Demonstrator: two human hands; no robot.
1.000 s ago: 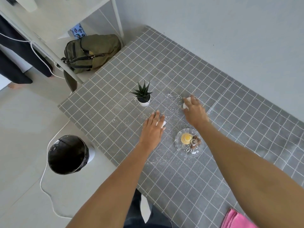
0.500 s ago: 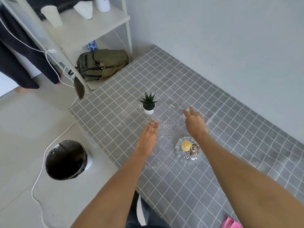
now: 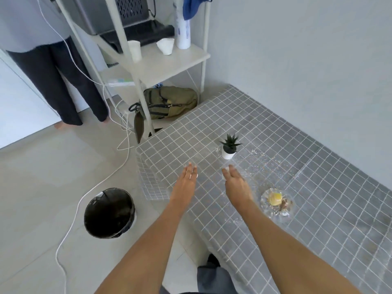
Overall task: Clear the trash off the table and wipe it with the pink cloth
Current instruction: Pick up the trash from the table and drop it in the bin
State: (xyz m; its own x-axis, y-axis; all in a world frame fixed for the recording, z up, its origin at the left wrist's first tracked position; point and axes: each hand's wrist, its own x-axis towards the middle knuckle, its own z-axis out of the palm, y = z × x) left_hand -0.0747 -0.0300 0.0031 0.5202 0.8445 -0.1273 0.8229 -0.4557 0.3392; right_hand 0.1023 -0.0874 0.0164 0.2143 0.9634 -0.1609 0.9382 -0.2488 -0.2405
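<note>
A grey tiled table (image 3: 275, 209) is seen strewn with white crumbs (image 3: 257, 158) beside a potted plant (image 3: 228, 147) and a glass dish (image 3: 276, 205), a black bin (image 3: 109, 213) is set on the floor left of it, and over the near edge the left hand (image 3: 185, 183) is held flat with fingers straight while the right hand (image 3: 237, 183) is loosely curled, its contents hidden.

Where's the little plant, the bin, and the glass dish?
Plant (image 3: 229, 143), head view, on its green leaves.
Bin (image 3: 109, 213), head view, on the black liner inside.
Glass dish (image 3: 286, 212), head view, on its clear rim.

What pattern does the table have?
The table has a grey grid of squares with white lines, seen in the head view.
</note>
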